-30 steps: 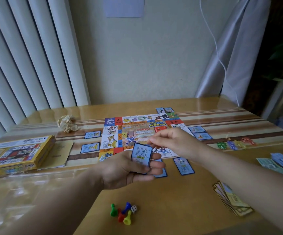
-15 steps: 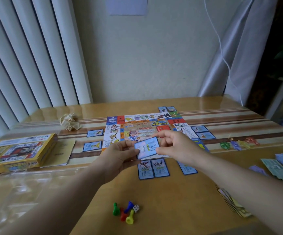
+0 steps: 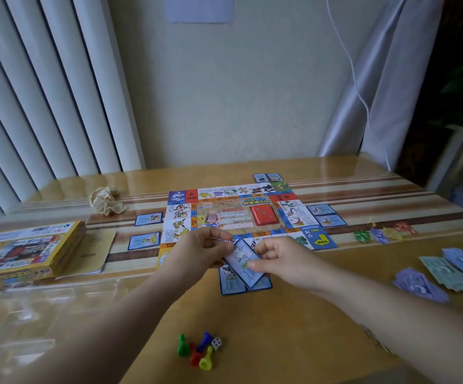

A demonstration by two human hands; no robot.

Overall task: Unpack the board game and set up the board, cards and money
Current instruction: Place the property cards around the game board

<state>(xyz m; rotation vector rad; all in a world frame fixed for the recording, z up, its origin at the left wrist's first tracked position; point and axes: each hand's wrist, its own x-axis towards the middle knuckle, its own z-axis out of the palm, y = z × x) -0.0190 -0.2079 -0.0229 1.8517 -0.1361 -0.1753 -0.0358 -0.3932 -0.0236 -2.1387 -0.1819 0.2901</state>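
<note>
Card-laying step. We have both hands on one blue-bordered card (image 3: 242, 261). The left hand (image 3: 200, 253) pinches its far end and the right hand (image 3: 280, 259) pinches its near side; fingers are curled and the grip is narrow. The card is tilted and sits over two like cards (image 3: 229, 284) that lie flat just off the board's near edge. We can't tell if the left hand hides more cards.

The board (image 3: 233, 214) lies flat mid-table (image 3: 280, 328), toward the far edge, with a red deck (image 3: 262, 215) on it. The money notes (image 3: 446, 270) are fanned by the right edge.

Next move, we judge: the left hand lets go, and the right lays the card flat beside the pair, edges lined up.

Materials:
- The cards are thin, glossy, stiff rectangles and look likely to slide.
- The board is printed paper or card with a fold line.
- The notes are limp paper.
- The pawns (image 3: 197, 353) are hard plastic, lying by a die (image 3: 216, 343) toward the near edge.
- The tabletop is shiny and slick.
- The box (image 3: 25, 248) is cardboard and sits at the left edge.
</note>
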